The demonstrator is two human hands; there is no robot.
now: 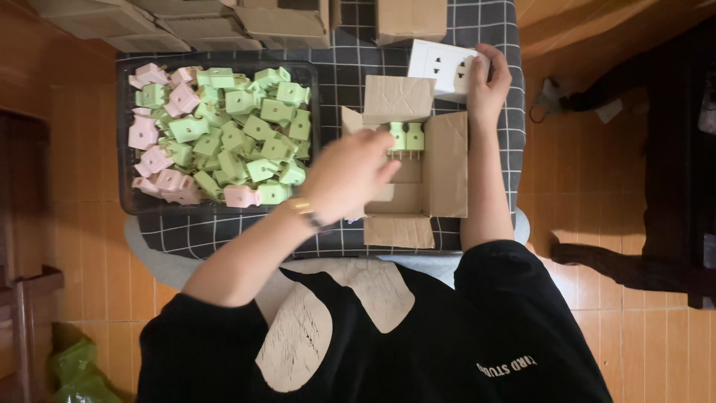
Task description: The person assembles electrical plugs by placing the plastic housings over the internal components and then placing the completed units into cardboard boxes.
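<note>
While over box (445, 160), left hand (347, 179)

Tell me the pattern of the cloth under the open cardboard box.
Dark cloth with a thin white grid, seen best in the head view.

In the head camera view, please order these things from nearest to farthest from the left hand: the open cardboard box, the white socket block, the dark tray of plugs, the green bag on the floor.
1. open cardboard box, directly under the left hand
2. dark tray of plugs, to its left
3. white socket block, upper right, in the right hand
4. green bag, floor, bottom left
</note>
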